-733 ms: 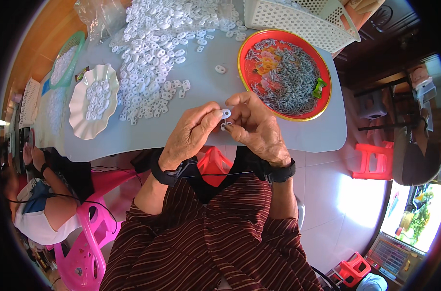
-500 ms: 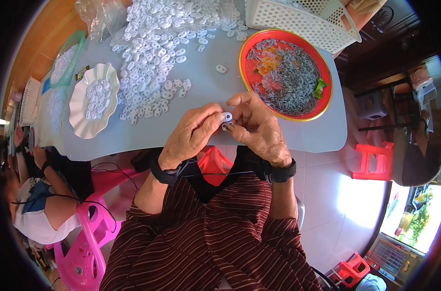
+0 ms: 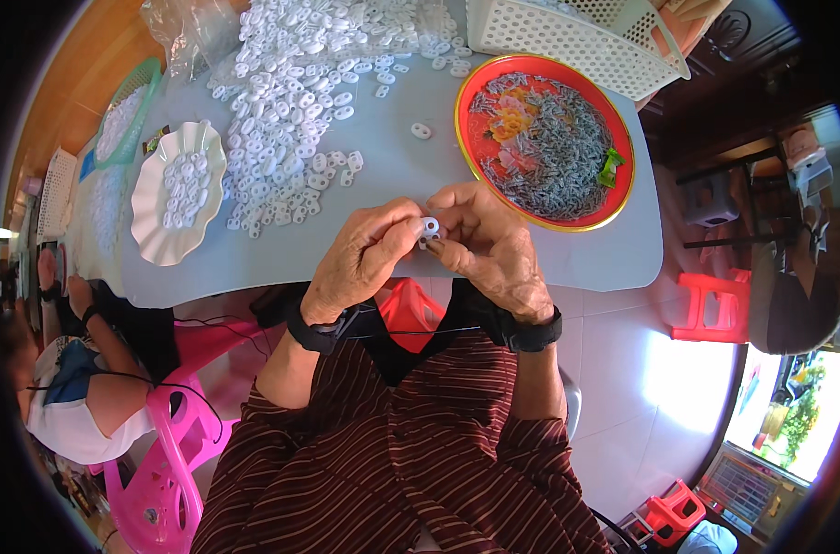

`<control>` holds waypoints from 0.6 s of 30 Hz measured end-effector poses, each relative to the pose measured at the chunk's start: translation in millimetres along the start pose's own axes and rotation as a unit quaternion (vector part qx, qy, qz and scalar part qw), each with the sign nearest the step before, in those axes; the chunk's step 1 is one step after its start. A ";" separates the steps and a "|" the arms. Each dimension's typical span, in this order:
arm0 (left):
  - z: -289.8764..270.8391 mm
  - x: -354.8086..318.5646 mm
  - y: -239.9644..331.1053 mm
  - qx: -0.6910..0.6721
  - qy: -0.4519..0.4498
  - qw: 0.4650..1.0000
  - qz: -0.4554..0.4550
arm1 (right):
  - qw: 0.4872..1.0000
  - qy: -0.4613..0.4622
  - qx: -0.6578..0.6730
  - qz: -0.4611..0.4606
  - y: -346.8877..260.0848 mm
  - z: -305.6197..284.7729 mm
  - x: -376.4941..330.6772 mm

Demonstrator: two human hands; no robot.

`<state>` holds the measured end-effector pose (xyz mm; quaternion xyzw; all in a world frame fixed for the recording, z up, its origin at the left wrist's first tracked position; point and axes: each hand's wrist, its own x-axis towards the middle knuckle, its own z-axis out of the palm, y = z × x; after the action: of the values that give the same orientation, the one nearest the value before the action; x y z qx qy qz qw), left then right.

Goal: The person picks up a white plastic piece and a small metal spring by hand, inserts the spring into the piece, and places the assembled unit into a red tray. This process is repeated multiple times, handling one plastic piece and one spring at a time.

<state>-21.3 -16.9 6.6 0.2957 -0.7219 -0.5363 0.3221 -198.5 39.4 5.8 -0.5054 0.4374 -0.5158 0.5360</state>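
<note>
Just in front of me, over the table's near edge, my left hand (image 3: 369, 254) pinches a small white oval plastic piece (image 3: 430, 224) with a round hole. From the other side my right hand (image 3: 494, 245) meets it, thumb and fingers curled in at its lower end. A smaller white part shows there beside the right thumb tip, mostly covered by fingers. Similar white pieces (image 3: 281, 152) are heaped on the table at the far left. A red round tray (image 3: 463, 120) with a gold rim lies to the right, holding many small grey slender parts (image 3: 568, 152).
A scalloped cream dish (image 3: 147, 222) holds more white pieces, with a green basket (image 3: 147, 74) beyond it. One loose piece (image 3: 422, 131) lies mid-table. A white perforated basket (image 3: 577, 46) stands far right. A person (image 3: 96, 397) sits left near a pink chair (image 3: 175, 452).
Both hands stay together over the table edge. The white piece has tilted and shifted slightly left and down, and the right fingers have closed in a little.
</note>
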 end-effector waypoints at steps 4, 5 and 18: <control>-0.6 -0.7 1.6 -0.008 0.013 0.999 -0.028 | 0.998 0.009 -0.043 -0.049 2.6 5.9 0.8; -0.9 -1.2 0.7 -0.013 0.012 0.999 -0.026 | 0.998 0.008 -0.043 -0.049 2.3 6.0 1.0; 4.3 -3.4 3.8 0.012 0.027 0.999 -0.020 | 0.997 0.011 -0.058 -0.047 2.6 3.1 -1.1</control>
<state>-22.8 -10.8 8.9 0.3280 -0.7131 -0.5258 0.3277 -195.3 40.7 3.5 -0.5498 0.4483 -0.5196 0.4763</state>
